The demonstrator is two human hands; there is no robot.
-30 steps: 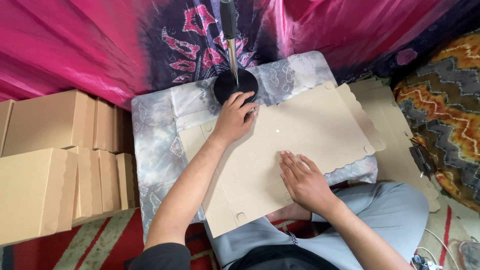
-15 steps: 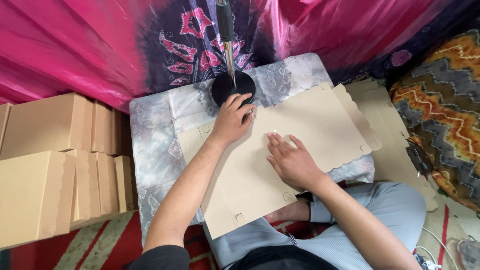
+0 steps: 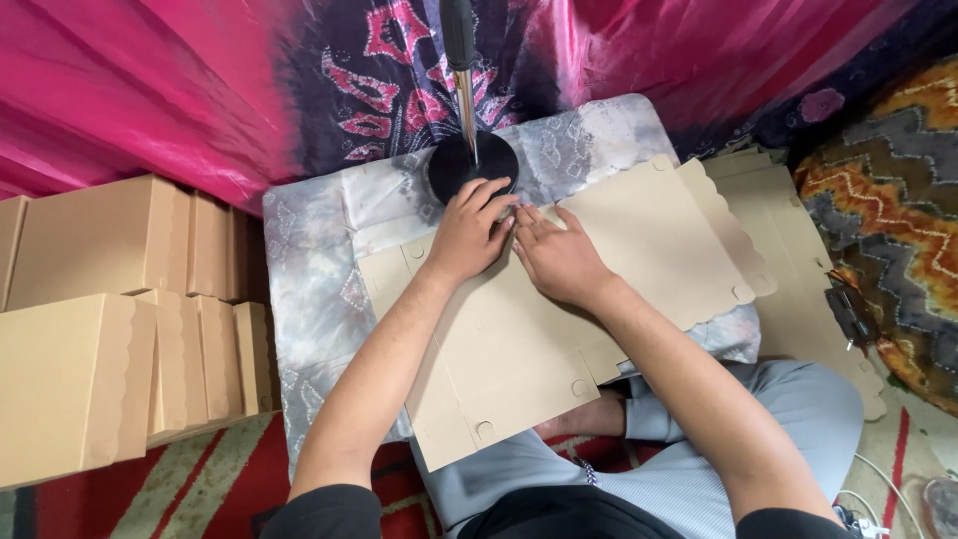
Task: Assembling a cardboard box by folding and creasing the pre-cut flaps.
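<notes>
The cardboard sheet (image 3: 559, 299) lies flat on a grey cloth-covered table (image 3: 309, 289), over the person's lap. The left hand (image 3: 469, 235) and right hand (image 3: 559, 255) press side by side near its far edge, fingers flat and spread, gripping nothing. Firm, even pressure along the crease would keep the fold straight.

Low surface (image 3: 319, 289) at centre frame, draped in a grey-and-white marbled cloth (image 3: 609, 130). Directly on it: a flat die-cut cardboard sheet (image 3: 649, 235) with scalloped edges, spread from lower centre toward the right and overhanging the near edge; a round black stand base (image 3: 449, 165) with a metal pole, upper centre, just behind the sheet. Beside the surface on the floor, left of frame: stacked folded cardboard boxes (image 3: 100, 299). Right of frame: more flat cardboard sheets (image 3: 788, 260) on a patterned rug (image 3: 898, 210).
</notes>
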